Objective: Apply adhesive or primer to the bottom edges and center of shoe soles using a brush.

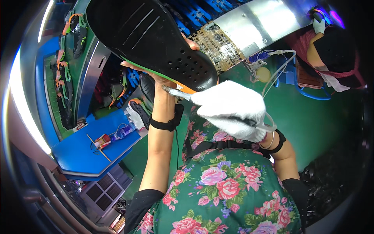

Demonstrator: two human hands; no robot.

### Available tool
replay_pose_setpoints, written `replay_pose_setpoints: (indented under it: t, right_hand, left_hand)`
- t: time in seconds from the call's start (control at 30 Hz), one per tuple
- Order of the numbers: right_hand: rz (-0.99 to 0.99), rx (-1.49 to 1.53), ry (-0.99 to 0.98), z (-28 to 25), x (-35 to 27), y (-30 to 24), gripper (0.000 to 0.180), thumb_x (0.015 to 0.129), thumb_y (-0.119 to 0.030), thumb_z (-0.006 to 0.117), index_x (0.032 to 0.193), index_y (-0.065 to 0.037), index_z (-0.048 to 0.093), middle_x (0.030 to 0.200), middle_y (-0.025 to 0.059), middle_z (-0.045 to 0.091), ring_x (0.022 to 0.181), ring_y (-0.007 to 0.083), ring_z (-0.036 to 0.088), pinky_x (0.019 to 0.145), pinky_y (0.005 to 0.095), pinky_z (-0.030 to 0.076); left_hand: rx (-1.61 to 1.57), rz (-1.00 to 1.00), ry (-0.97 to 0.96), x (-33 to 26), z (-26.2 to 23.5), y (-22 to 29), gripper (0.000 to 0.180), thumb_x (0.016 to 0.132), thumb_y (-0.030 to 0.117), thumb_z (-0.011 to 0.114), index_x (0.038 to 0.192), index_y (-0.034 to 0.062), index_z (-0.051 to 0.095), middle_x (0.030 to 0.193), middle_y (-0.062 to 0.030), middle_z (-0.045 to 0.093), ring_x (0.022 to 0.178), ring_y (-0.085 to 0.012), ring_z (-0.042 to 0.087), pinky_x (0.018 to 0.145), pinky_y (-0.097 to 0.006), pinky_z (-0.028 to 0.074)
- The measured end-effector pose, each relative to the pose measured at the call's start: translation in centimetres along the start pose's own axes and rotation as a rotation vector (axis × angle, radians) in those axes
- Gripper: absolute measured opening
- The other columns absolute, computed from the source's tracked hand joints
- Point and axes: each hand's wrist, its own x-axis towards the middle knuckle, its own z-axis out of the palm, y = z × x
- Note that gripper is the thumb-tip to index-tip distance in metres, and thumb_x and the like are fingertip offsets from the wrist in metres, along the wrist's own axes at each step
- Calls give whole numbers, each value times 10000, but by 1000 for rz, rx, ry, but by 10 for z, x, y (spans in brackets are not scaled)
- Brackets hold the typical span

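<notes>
A large black shoe sole (156,43), with rows of small holes and a green and orange edge, is tilted up close in front of me. My left hand (159,78), bare, grips it from behind. Its thumb and fingertips show at two edges of the sole, and the rest is hidden. In a white glove, my right hand (231,107) is closed around a small brush with a metal ferrule (177,93). The brush tip lies beside the sole's lower edge, near my left wrist; whether it touches cannot be made out. A clear hose (269,124) loops at the glove's cuff.
On the left, a blue table (83,156) bears a plastic bottle (124,132), a red box (103,141) and thin sticks. Shoes (64,78) line a green belt behind it. A metal ledge (269,23) crosses the top right. Another person (337,54) sits beyond a round container (262,74).
</notes>
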Motion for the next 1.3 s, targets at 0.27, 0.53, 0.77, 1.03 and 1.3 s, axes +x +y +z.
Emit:
replay_pose_setpoints:
  t: [0.27, 0.53, 0.77, 1.03, 1.3]
  right_hand:
    - [-153, -313, 87, -11, -7, 13, 229, 813, 57, 868, 1017, -41, 837, 1109, 174, 835, 968, 298, 807, 844, 393, 644]
    - [-19, -55, 50, -15, -9, 24, 227, 836, 39, 848, 1051, -34, 857, 1091, 138, 843, 944, 246, 815, 828, 358, 645]
    - [-132, 50, -296, -10, -8, 21, 272, 835, -72, 854, 1098, -142, 860, 1165, 67, 844, 1013, 251, 791, 882, 369, 629]
    - [-408, -354, -496, -6, -7, 38, 249, 881, -96, 826, 1130, -114, 826, 1214, 108, 823, 1011, 279, 790, 839, 377, 649]
    - [-210, -87, -508, -9, 2, 41, 277, 878, -49, 784, 1131, -139, 849, 1185, 86, 832, 1002, 288, 781, 898, 431, 625]
  left_hand:
    - [54, 33, 24, -1, 3, 1, 1574, 563, 1209, 219, 1520, -1, 528, 1101, -279, 734, 909, -430, 770, 793, -547, 656]
    - [-45, -209, -138, 6, -10, -3, 1464, 621, 1149, 440, 1508, -14, 510, 1169, -233, 683, 993, -396, 734, 909, -561, 601]
    - [26, -364, -163, -3, -19, 4, 1420, 706, 1102, 430, 1655, 45, 418, 1391, -267, 663, 1029, -442, 771, 883, -628, 650]
    - [-15, -661, 57, -19, -19, 9, 1202, 860, 969, 500, 1627, 44, 464, 1413, -278, 674, 1133, -504, 757, 954, -700, 642]
    - [154, -764, 267, -26, -17, 13, 1185, 927, 971, 318, 1626, 24, 464, 1317, -262, 724, 957, -464, 778, 835, -594, 678]
